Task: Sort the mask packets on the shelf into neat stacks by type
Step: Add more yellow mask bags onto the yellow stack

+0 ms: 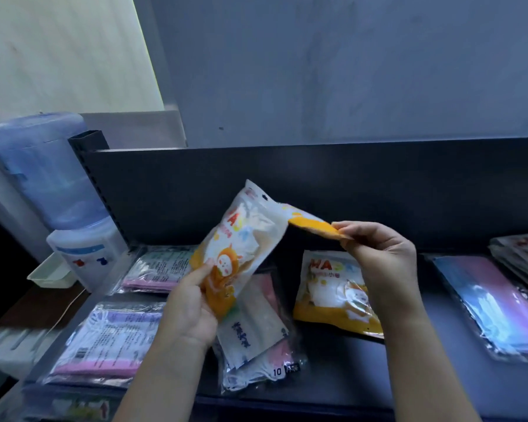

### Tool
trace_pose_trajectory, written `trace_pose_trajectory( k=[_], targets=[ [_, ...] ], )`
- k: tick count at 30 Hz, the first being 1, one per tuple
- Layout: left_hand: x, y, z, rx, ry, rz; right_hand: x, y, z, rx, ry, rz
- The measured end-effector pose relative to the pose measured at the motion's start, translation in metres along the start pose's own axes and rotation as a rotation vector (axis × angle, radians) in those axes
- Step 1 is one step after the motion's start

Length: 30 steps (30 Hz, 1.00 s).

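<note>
Orange packet (241,248) gripped by left hand (189,309) — right hand (378,254) pinches second packet (314,227).

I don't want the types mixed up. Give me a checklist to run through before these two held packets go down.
1. Left hand grips the orange packet securely: ok.
2. Right hand pinches the second packet by one edge only: ok, though slight.
3. Second packet matches the first: cannot tell; it shows nearly edge-on, mostly orange.
4. Matching target present: the shelf packet, with the same orange print, lies flat: ok.
5. Top of the shelf packet free: ok.
6. Middle pile neat: not ok, its packets lie skewed.
</note>
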<state>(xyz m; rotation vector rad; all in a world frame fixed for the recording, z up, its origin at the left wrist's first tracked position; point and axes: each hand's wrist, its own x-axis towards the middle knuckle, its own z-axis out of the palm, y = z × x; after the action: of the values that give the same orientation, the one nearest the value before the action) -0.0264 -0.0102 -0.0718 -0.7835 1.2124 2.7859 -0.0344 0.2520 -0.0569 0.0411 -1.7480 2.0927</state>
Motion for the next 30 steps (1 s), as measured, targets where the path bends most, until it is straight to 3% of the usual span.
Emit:
trace_pose_trajectory(
  k=[3,7,9,14,19,25,30],
  targets=[
    [0.008,-0.003,-0.01,-0.066,0.118,0.111,-0.003,0.006,-0.008,-0.157,-0.098,0.031],
    [0.005,-0.008,-0.017,-0.141,0.302,0.199,-0.007,0.018,-0.009,-0.459,-0.125,0.37],
    [0.001,-0.01,-0.019,-0.122,0.321,0.199,-0.008,0.023,-0.005,-0.494,-0.126,0.515],
    [-0.015,-0.015,-0.022,0.005,0.257,0.284,-0.011,0.024,0.007,-0.53,-0.042,0.484],
    [-0.022,-0.013,-0.032,0.161,0.17,0.291,-0.017,0.019,0.019,-0.932,-0.103,0.381],
    [-0.027,-0.008,-0.04,0.159,0.172,0.205,-0.019,0.008,0.024,-0.809,0.041,0.513],
    [-0.027,-0.002,-0.045,0.228,0.157,0.123,-0.024,0.012,0.013,-0.104,0.136,0.717]
  ],
)
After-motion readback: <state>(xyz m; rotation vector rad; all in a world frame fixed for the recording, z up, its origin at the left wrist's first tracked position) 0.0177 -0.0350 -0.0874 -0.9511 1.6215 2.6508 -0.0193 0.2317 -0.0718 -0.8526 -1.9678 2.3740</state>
